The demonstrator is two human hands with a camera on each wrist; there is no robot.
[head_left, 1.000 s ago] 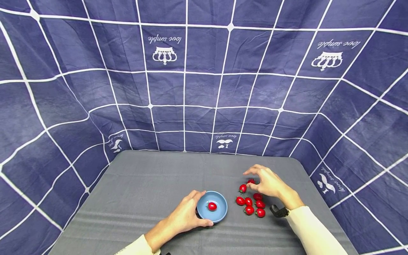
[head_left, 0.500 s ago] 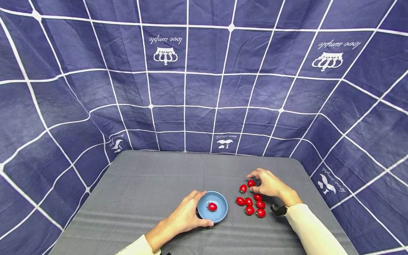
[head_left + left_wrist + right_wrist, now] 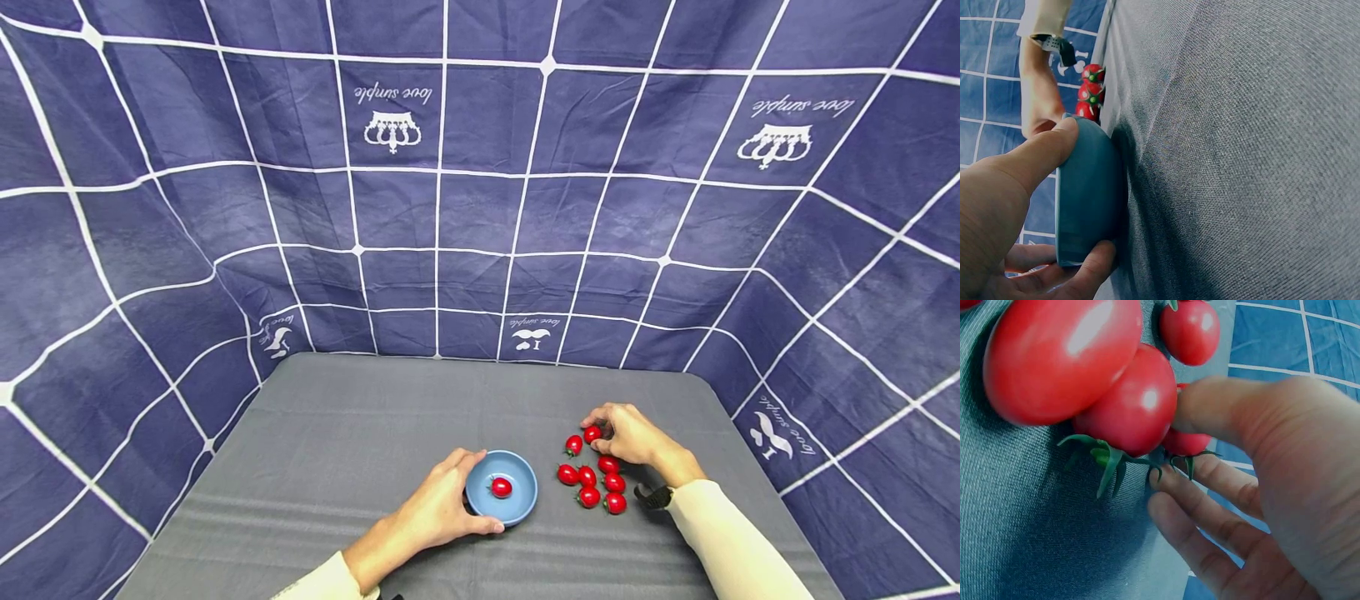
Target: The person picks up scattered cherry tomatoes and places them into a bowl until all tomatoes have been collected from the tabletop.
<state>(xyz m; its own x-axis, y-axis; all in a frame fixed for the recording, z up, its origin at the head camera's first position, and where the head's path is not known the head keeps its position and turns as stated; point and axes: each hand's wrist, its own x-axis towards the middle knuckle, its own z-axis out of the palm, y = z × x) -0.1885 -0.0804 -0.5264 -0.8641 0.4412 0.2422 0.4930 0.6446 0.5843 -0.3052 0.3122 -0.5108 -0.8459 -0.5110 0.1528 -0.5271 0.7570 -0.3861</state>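
My left hand holds a small blue bowl by its side, thumb near the front rim and fingers round the far side. One red cherry tomato lies inside it. In the left wrist view the bowl hides its inside. My right hand has thumb and fingers on either side of the farthest cherry tomato on the table. Up close in the right wrist view, the thumb overlaps that cherry tomato, and its green stalk leaves poke out below.
Several more cherry tomatoes lie loosely grouped between the bowl and my right wrist. Grey cloth covers the table. A blue curtain with white grid lines surrounds it at the back and sides.
My right hand has lowered slightly toward me, and its thumb and fingers have drawn in round the farthest cherry tomato. The left hand and bowl stay in place.
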